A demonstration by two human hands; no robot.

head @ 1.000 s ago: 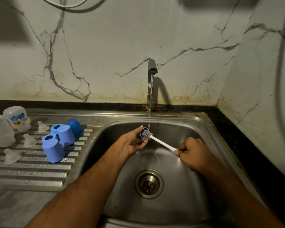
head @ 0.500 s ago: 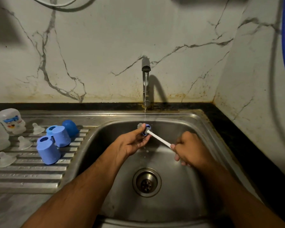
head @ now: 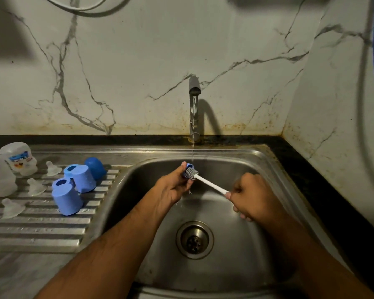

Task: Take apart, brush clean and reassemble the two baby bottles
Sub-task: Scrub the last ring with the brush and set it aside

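Landmark: round steel drain (head: 194, 239) in the stainless sink basin (head: 257, 244).

Just beyond the drain, right hand (head: 253, 196) fisted round the end of the white-handled bottle brush (head: 209, 183). Left of that, left hand (head: 173, 187) pinches a small blue plastic screw ring (head: 187, 168), fingers curled behind it; grey bristle head sits right at the ring's mouth. Thin water stream from the steel tap (head: 194, 108) at the far rim falls onto ring and brush.

Handling, judged: ring is light, rigid, wet and likely slippery, so hold by the outer edge, thumb opposite fingers. Brush handle is stiff; bristles flex.

Far left of the drain, on the ribbed steel draining worktop (head: 37, 231):
- 2 light-blue plastic caps (head: 67, 199), mouth down, each with what looks like a blue ring just behind it
- 1 dark-blue rounded part (head: 94, 168), type unclear
- 4 clear silicone teats (head: 11, 208) — soft, squashy, take by the base flange
- 2 translucent bottle bodies (head: 20, 157), inverted, one printed; light, hard plastic, grip round the barrel.

Still in the brushing step; reassembly not yet begun.
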